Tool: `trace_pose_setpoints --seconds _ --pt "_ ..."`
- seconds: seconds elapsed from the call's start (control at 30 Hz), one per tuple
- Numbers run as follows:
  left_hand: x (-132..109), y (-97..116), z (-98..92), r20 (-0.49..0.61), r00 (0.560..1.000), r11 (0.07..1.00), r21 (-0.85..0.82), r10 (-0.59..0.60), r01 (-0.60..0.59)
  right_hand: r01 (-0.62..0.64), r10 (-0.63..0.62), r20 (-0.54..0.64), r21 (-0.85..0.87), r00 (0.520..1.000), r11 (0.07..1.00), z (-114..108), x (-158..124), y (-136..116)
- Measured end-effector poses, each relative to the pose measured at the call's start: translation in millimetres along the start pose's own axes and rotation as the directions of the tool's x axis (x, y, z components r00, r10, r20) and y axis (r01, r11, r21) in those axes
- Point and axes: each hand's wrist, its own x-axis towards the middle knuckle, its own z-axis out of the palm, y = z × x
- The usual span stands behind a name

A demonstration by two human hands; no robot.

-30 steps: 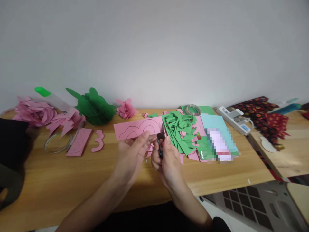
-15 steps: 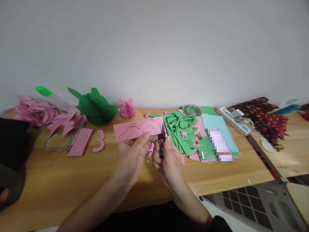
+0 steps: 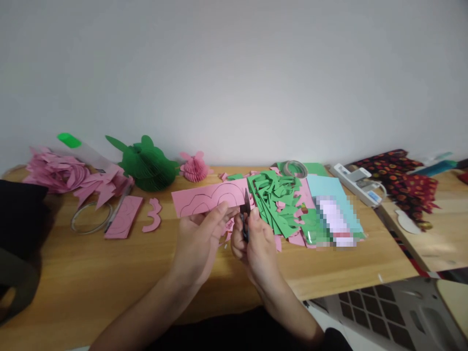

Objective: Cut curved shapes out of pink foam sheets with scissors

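At frame centre, the left hand pinches the pink strip by its lower edge. The right hand grips the scissors, blades at its right end. Cutting well likely means turning the paper into short snips along the drawn curve.

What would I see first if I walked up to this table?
In the middle, the left hand holds a pink paper strip with curvy drawn lines, and the right hand holds scissors at its end. A heap of green scraps lies just right of them.
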Motion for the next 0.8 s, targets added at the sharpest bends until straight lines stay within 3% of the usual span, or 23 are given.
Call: trace_pose_setpoints --seconds 0.8 --pt "-1.0 5.4 2.4 0.001 1.000 0.999 0.032 0.028 -0.028 0.013 -0.011 0.019 -0.085 1.000 0.996 -7.0 -1.0 -2.4"
